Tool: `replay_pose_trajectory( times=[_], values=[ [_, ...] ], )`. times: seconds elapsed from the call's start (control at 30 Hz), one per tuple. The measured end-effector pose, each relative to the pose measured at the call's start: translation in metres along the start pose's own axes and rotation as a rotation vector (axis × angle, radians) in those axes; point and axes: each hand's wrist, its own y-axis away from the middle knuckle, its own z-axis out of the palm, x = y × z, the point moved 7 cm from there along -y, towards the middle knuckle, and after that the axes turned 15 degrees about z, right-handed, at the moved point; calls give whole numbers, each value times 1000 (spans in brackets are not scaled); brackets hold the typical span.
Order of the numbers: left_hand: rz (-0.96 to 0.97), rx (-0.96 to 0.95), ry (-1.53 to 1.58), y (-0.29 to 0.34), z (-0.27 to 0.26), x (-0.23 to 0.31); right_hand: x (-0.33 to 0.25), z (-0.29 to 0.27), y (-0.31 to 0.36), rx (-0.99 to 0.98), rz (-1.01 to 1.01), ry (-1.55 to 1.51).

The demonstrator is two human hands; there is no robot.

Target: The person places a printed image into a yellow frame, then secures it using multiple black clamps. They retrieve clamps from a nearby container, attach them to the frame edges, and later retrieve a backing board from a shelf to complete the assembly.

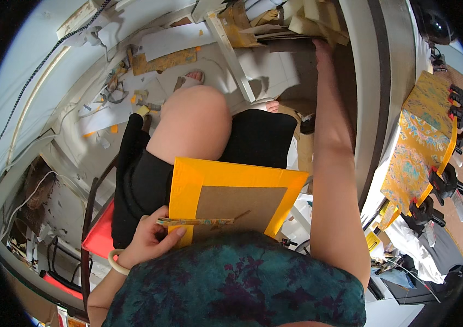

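Note:
My left hand (152, 235) is closed at the lower left edge of a flat board (237, 210) resting against my lap. The board has a brown middle and a folded orange-yellow border. Under my left thumb, a narrow patterned strip (201, 222) lies across the board; a thin dark stick-like piece shows beyond its end. My right arm stretches far forward and down. At its end my right hand (321, 48) reaches toward cardboard pieces (275, 41) and pale foam-like scraps (319, 19); its fingers are hidden there.
Right of me, a worktop holds a yellow floral-patterned panel (417, 144) gripped by several black clamps (447, 182). A white bar (231, 60) slants ahead of my feet. Paper sheets (177, 41) and scraps litter the floor. A red seat (100, 231) is at left.

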Motion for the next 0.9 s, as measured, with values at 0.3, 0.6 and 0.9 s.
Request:
replay_pose_trajectory(
  times=[0.3,0.6,0.9],
  values=[
    [-18,-26,15,-2,-2,7,53,-31,-19,263,133,-3],
    [-20,71,152,8,2,-4,170,-101,128,482,20,-883],
    [137,75,223,13,13,6,250,-135,281,-106,331,-1332]
  ],
)
